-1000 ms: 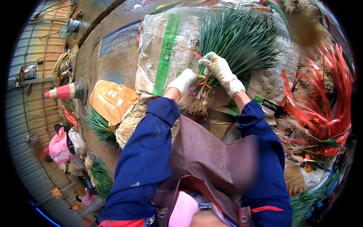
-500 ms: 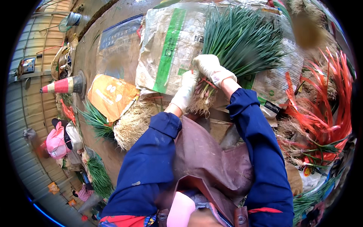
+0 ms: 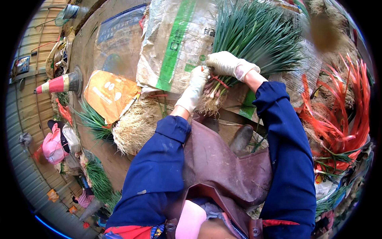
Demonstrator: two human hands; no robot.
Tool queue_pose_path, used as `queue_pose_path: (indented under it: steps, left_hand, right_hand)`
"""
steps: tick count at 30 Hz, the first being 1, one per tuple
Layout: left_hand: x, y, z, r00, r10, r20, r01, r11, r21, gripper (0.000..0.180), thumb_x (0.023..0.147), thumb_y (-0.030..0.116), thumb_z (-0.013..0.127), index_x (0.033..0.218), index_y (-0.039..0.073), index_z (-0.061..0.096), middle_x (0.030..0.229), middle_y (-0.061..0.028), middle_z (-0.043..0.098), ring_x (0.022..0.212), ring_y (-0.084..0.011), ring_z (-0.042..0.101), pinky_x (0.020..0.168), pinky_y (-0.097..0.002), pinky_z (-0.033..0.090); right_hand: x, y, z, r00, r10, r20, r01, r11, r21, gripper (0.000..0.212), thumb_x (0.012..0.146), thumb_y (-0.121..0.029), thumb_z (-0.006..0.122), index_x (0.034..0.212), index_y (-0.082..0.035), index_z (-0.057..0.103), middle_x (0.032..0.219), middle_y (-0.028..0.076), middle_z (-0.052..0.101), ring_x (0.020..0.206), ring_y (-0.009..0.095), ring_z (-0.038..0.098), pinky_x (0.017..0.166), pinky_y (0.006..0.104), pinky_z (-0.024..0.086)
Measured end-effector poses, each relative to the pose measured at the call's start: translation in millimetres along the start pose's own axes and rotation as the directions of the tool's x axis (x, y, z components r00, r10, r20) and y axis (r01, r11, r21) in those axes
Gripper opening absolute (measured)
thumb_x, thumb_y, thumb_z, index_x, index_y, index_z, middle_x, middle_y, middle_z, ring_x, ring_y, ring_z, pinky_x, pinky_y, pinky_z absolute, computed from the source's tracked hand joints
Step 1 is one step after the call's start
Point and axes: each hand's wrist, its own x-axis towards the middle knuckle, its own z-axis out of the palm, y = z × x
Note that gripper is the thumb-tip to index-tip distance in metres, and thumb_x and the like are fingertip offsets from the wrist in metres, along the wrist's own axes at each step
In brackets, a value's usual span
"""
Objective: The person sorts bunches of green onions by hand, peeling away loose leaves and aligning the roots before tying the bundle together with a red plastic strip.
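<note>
A bunch of green onions [image 3: 258,40] lies on flattened sacks in front of me, its leaves spread toward the far right and its pale roots pointing at me. Around its stems, just above the bulbs, runs a red plastic strip [image 3: 220,82]. My left hand [image 3: 193,89], in a white glove, is closed at the left side of the stems, with a bit of red strip at its fingertips. My right hand [image 3: 227,63], also gloved, is closed just above the strip, its fingers close to the left hand's. The fingers hide where the strip's ends meet.
A white sack with a green stripe [image 3: 175,44] lies beneath the leaves. Left of me, an orange sack [image 3: 113,95] covers another rooted bunch [image 3: 137,127]. Loose red strips [image 3: 342,135] are heaped on the right. A traffic cone [image 3: 59,83] lies sideways; a person in a pink hat [image 3: 55,143] is beyond.
My right hand and forearm have shifted a little to the right and farther out, showing more of the red strip. Both hands remain at the stems. The whole view has shifted slightly.
</note>
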Motion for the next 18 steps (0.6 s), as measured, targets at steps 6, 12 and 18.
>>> queue_pose_path:
  steps: [6,12,18]
  left_hand:
    - [-16,28,1,0.957,-0.248,0.151,0.284,0.903,-0.321,0.011,0.087,0.023,0.058,0.081,0.014,0.061,0.058,0.0075,0.047,0.045,-0.0038,0.038,0.04,-0.0199,0.028]
    - [-6,27,-10,0.925,-0.339,0.17,0.378,0.798,-0.468,0.014,0.091,0.022,0.05,0.085,0.013,0.059,0.054,0.0061,0.045,0.04,-0.0058,0.036,0.038,-0.0222,0.027]
    - [30,-22,-73,0.947,0.042,0.32,0.148,0.824,-0.546,0.013,0.088,0.016,0.046,0.082,0.011,0.056,0.055,0.0047,0.042,0.043,-0.0113,0.039,0.041,-0.0255,0.035]
  right_hand:
    - [-14,3,0,1.0,0.011,0.012,-0.01,0.997,-0.077,0.011,0.077,-0.016,0.058,0.08,-0.009,0.066,0.077,0.012,0.064,0.075,0.03,0.065,0.064,0.0369,0.052]
    - [-24,-4,-6,0.989,0.03,-0.145,-0.039,0.998,-0.055,0.012,0.077,-0.016,0.055,0.077,-0.011,0.066,0.076,0.01,0.064,0.075,0.027,0.065,0.065,0.0368,0.052]
    - [-40,-138,-31,0.947,-0.284,-0.15,0.282,0.959,-0.032,0.008,0.071,-0.016,0.063,0.074,-0.009,0.066,0.068,0.008,0.064,0.07,0.024,0.065,0.066,0.0331,0.052]
